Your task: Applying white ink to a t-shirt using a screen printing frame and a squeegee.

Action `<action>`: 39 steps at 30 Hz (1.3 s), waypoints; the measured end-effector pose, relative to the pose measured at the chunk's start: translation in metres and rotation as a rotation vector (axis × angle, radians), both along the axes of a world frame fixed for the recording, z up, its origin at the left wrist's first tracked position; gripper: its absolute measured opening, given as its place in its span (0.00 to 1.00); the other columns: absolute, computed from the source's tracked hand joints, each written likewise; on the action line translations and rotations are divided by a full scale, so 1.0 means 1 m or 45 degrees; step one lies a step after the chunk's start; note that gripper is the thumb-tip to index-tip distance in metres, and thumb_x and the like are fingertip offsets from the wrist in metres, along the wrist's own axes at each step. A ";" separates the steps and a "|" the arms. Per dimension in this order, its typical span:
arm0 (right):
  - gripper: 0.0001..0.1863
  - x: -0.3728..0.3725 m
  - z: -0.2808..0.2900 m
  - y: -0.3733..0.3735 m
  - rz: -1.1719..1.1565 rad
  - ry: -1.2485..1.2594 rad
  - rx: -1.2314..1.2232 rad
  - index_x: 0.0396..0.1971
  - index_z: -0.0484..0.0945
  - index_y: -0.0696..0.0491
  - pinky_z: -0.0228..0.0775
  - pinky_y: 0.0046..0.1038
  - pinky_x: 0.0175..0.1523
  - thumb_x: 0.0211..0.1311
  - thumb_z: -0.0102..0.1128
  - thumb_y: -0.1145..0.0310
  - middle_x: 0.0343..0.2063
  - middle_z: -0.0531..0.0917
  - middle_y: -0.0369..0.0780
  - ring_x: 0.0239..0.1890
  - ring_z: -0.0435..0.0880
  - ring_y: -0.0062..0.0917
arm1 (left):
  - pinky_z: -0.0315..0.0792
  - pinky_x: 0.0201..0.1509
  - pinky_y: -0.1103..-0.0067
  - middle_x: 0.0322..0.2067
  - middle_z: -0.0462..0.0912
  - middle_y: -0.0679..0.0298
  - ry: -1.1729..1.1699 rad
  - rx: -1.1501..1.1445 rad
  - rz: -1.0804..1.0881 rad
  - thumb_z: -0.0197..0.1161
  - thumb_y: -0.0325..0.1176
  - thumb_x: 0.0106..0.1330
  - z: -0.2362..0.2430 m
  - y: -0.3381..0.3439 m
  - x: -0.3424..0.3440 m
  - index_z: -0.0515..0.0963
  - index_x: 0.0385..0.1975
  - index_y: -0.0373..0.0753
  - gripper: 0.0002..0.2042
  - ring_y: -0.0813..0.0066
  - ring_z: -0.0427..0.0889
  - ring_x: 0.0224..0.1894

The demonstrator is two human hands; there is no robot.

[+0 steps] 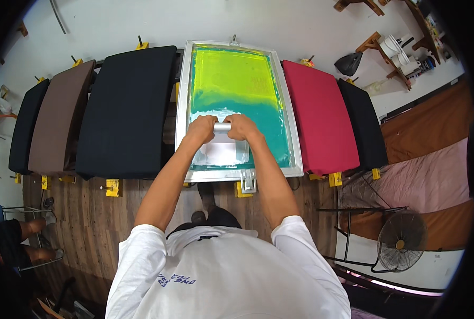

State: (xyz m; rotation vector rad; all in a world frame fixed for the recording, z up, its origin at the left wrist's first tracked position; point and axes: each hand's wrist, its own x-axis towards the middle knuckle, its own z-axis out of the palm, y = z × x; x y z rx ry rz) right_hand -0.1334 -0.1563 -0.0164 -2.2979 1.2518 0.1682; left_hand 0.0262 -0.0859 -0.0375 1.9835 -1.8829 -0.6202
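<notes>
Both hands are curled tight around one squeegee handle [222, 127], a short silver bar lying crosswise on the screen-printing frame [182, 106]. The left hand [201, 129] wraps the bar's left end, fingers fully closed over it; the right hand [240, 126] wraps the right end the same way, and only a short stretch of bare metal shows between the two fists. The hands sit just above picture centre, about mid-length of the frame's mesh. Toward 12 o'clock from them the mesh [231, 80] is yellow-green; at their level and toward 3 o'clock it turns teal. Toward 6 o'clock a pale whitish patch [222, 153] shows under the mesh, just below the fists.

At 9 o'clock of the frame lie a black platen [128, 111], then a brown platen [60, 119]. At 3 o'clock lies a red platen [320, 117]. A floor fan [401, 240] stands at 4 o'clock.
</notes>
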 end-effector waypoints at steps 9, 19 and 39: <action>0.24 -0.012 0.001 0.052 -0.104 -0.053 -0.091 0.44 0.85 0.47 0.77 0.38 0.49 0.42 0.56 0.78 0.39 0.86 0.46 0.44 0.84 0.41 | 0.79 0.46 0.64 0.35 0.85 0.50 0.048 -0.069 0.065 0.61 0.18 0.51 -0.008 0.045 -0.017 0.84 0.39 0.42 0.16 0.51 0.85 0.41; 0.23 -0.030 0.005 0.086 -0.084 -0.019 -0.057 0.44 0.85 0.44 0.76 0.38 0.52 0.43 0.60 0.75 0.39 0.87 0.45 0.46 0.85 0.41 | 0.79 0.47 0.65 0.35 0.86 0.51 -0.009 -0.038 0.003 0.64 0.21 0.50 -0.001 0.080 -0.033 0.84 0.39 0.42 0.16 0.51 0.85 0.41; 0.19 -0.047 0.011 0.124 0.126 -0.217 -0.327 0.41 0.79 0.52 0.67 0.48 0.46 0.44 0.62 0.78 0.39 0.79 0.42 0.47 0.78 0.40 | 0.74 0.55 0.64 0.45 0.82 0.46 0.444 -0.192 -0.113 0.57 0.11 0.45 0.007 0.120 -0.039 0.80 0.45 0.34 0.23 0.46 0.80 0.49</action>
